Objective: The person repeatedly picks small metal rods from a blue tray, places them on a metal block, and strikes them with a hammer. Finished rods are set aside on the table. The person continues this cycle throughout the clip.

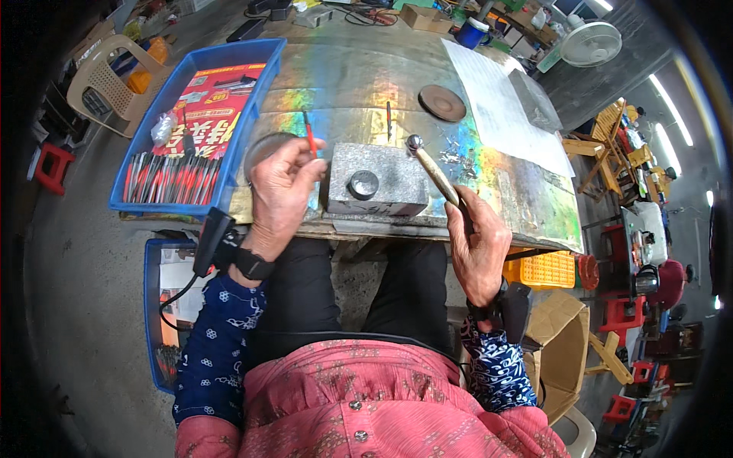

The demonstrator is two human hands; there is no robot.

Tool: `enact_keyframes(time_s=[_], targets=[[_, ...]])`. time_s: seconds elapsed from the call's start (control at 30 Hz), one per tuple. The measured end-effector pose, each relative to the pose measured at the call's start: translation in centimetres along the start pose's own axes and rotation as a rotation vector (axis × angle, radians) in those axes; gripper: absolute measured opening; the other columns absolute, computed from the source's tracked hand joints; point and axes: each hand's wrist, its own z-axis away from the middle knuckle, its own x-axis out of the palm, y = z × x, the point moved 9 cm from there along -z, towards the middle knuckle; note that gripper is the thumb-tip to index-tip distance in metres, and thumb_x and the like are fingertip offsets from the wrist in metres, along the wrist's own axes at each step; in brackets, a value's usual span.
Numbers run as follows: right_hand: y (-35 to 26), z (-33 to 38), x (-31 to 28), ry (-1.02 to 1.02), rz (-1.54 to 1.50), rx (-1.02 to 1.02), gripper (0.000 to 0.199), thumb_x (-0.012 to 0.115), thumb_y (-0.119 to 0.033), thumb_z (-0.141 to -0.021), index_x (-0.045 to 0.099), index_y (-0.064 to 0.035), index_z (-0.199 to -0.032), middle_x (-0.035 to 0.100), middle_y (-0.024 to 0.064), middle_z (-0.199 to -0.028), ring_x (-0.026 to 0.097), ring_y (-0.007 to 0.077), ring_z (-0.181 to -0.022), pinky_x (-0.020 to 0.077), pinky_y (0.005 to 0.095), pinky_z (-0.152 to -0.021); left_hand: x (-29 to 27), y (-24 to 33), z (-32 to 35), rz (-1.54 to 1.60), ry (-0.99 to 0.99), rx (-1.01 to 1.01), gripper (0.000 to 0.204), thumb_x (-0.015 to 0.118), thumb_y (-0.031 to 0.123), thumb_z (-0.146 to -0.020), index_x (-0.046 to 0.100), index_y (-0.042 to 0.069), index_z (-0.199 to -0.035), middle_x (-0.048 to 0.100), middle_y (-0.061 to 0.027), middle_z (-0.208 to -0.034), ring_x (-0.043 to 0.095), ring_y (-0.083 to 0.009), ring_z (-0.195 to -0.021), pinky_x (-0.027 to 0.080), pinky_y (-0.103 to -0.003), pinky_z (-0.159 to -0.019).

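Observation:
My left hand (281,183) pinches a thin red rod with a dark tip (311,136), pointing up and away from me. My right hand (481,240) is wrapped round the light handle of a small hammer (434,174). Its round metal head rests over or just beside the right far corner of a grey metal block (397,169); I cannot tell whether they touch. On the block stands a short, round, dark metal piece (363,185). Beyond the block lies a slim dark bit (389,120). Partly behind my left hand is a round dish (263,149).
At the left stands a blue tray (126,172) with many red-and-dark rods (172,179) and red printed card. A brown disc (442,103), scattered small metal pins (460,162) and a white sheet (504,107) lie to the right. Another blue bin (156,305) sits below the table.

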Motion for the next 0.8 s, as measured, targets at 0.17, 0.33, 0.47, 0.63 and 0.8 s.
enact_keyframes(time_s=[0.17, 0.33, 0.47, 0.63, 0.8], targets=[[1.7, 1.0, 3.1, 0.046, 0.151, -0.023, 0.031, 0.066, -0.007, -0.084, 0.062, -0.0051, -0.114, 0.057, 0.0159, -0.083, 0.059, 0.0341, -0.073, 0.0476, 0.042, -0.064, -4.8, 0.7, 0.9, -0.596, 0.009, 0.132, 0.026, 0.066, 0.001, -0.083, 0.064, -0.002, -0.109, 0.061, -0.0105, -0.075, 0.062, -0.0178, -0.07, 0.048, -0.032, -0.063], [2.1, 1.7, 5.4, 0.026, 0.233, -0.057, 0.051, 0.067, -0.003, -0.075, 0.056, -0.0075, -0.124, 0.053, 0.0161, -0.092, 0.058, 0.0348, -0.085, 0.047, 0.0433, -0.066, -5.3, -0.4, 1.3, -0.935, -0.069, 0.218, 0.024, 0.066, 0.002, -0.08, 0.065, -0.002, -0.103, 0.061, -0.0187, -0.088, 0.06, -0.0384, -0.081, 0.048, -0.043, -0.069], [2.6, 2.0, 6.5, -0.038, 0.222, 0.024, 0.056, 0.067, -0.002, -0.074, 0.052, -0.0086, -0.127, 0.051, 0.0167, -0.097, 0.057, 0.0362, -0.088, 0.0487, 0.0446, -0.07, -4.6, -1.6, 0.9, -1.063, -0.098, 0.243, 0.016, 0.065, 0.004, -0.081, 0.063, -0.001, -0.096, 0.059, -0.0176, -0.086, 0.061, -0.0389, -0.08, 0.048, -0.046, -0.068], [3.0, 2.2, 7.2, -0.106, 0.207, 0.079, 0.052, 0.066, -0.005, -0.079, 0.05, -0.0098, -0.129, 0.052, 0.017, -0.1, 0.059, 0.0379, -0.088, 0.0497, 0.0457, -0.071, -3.8, -2.4, 0.3, -1.186, -0.116, 0.268, 0.005, 0.056, 0.0, -0.082, 0.061, -0.001, -0.084, 0.058, -0.0182, -0.084, 0.063, -0.0378, -0.076, 0.05, -0.046, -0.064], [2.8, 2.1, 7.4, -0.1, 0.209, 0.06, 0.046, 0.064, -0.008, -0.085, 0.05, -0.0093, -0.129, 0.052, 0.0175, -0.101, 0.059, 0.038, -0.085, 0.0496, 0.0452, -0.069, -3.3, -3.8, -0.1, -1.32, -0.132, 0.262, 0.004, 0.055, -0.001, -0.08, 0.059, -0.001, -0.081, 0.057, -0.018, -0.083, 0.063, -0.0362, -0.077, 0.05, -0.046, -0.064]])
